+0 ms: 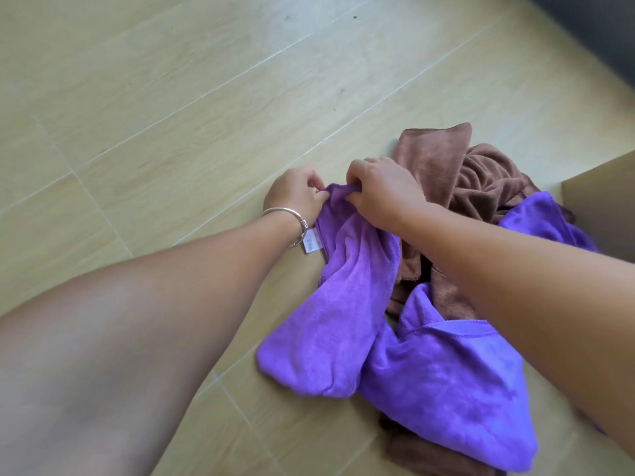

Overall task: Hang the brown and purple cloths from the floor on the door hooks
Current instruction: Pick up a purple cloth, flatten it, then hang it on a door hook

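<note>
A purple cloth (pixel 350 304) lies crumpled on the tiled floor, with a white label at its upper left edge. Under and behind it sits a brown cloth (pixel 457 173), bunched up, with another brown fold showing at the bottom (pixel 429 451). My left hand (pixel 295 194), with a silver bangle on the wrist, pinches the top edge of the purple cloth. My right hand (pixel 381 190) grips the same edge just to the right, fingers curled into the fabric. No door or hooks are in view.
Beige wood-look floor tiles (pixel 171 97) fill the left and upper view. A light brown panel edge (pixel 604 207) stands at the right. A dark surface (pixel 604 32) shows in the top right corner.
</note>
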